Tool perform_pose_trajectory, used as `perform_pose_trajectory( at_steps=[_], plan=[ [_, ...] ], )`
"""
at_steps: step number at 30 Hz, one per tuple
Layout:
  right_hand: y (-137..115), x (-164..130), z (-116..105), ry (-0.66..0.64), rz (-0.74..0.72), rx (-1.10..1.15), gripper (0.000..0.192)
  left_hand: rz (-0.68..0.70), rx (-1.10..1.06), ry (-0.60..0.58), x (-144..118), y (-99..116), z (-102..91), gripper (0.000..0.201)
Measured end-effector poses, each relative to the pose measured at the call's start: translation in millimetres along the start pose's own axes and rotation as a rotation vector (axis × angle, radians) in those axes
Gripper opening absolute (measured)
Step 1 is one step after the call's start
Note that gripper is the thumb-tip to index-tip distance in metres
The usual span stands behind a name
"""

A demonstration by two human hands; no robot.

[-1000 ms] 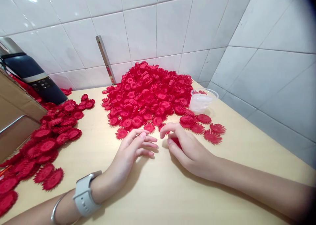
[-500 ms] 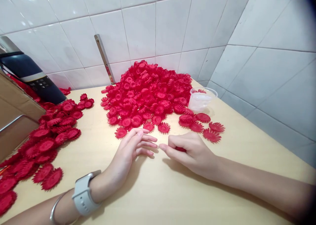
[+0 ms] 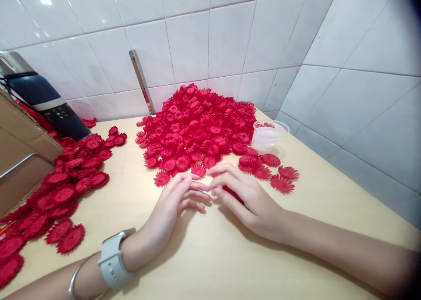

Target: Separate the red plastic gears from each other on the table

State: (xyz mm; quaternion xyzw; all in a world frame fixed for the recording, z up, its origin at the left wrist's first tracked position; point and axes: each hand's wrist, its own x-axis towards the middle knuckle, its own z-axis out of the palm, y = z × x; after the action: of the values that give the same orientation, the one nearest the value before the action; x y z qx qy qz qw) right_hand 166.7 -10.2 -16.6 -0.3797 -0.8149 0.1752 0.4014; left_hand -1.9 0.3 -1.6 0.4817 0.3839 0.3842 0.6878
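Observation:
My left hand [image 3: 179, 199] rests at the middle of the table with its fingers stretched out and slightly apart, holding nothing visible. Facing it, my right hand [image 3: 248, 199] curves over a red fringed flower disc [image 3: 234, 195], which shows between thumb and fingers; most of it is hidden under the hand. The fingertips of both hands almost meet. Just beyond them rises a large heap of red fringed flower discs [image 3: 197, 129], some lying loose at its front edge. More loose discs [image 3: 282, 183] lie beyond my right hand.
A clear plastic cup [image 3: 269, 135] stands tilted at the heap's right side. On the left are more red discs [image 3: 62, 193], a cardboard box [image 3: 26, 146] and a dark blue bottle [image 3: 49, 100]. White tiled walls [image 3: 230, 37] border the table [image 3: 210, 265].
My right hand has loosened from a fist, its fingers now reaching left and uncovering more of the red disc. My left hand has stayed in place. The camera view has shifted slightly.

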Motion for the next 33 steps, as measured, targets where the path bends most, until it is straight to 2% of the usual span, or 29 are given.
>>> perform_pose_trajectory(
  at_steps=[8, 13, 17, 20, 25, 28, 30, 33],
  plan=[
    [2.6, -4.8, 0.6, 0.025, -0.076, 0.051, 0.031, -0.007, 0.017, 0.008, 1.7, 1.2, 1.2, 0.026],
    [-1.1, -4.8, 1.0, 0.065, -0.026, -0.019, 0.007, -0.039, 0.022, -0.029, 0.4, 1.0, 1.5, 0.023],
    [1.5, -4.9, 3.1, 0.070, -0.041, -0.112, 0.037, -0.017, 0.027, -0.019, -0.2, 0.4, 2.8, 0.022],
    [4.0, -5.5, 4.7, 0.049, -0.029, -0.132, 0.040, -0.012, 0.009, 0.006, -0.3, 0.9, 3.3, 0.023],
    [0.3, -3.5, 2.4, 0.049, -0.006, -0.121, 0.031, 0.007, -0.012, 0.015, -0.7, 1.5, 3.0, 0.018],
    [-2.6, -1.0, 0.3, -0.002, 0.020, -0.036, 0.003, -0.005, -0.022, 0.009, -0.3, 1.0, 2.3, 0.015],
    [-2.7, -0.4, 0.8, -0.029, -0.021, 0.000, 0.018, -0.007, -0.017, 0.016, 0.2, 0.7, 1.8, 0.015],
    [-1.1, -0.9, 3.6, -0.039, -0.048, 0.008, 0.026, -0.004, -0.010, 0.015, 0.7, 0.4, 1.3, 0.016]
  ],
)
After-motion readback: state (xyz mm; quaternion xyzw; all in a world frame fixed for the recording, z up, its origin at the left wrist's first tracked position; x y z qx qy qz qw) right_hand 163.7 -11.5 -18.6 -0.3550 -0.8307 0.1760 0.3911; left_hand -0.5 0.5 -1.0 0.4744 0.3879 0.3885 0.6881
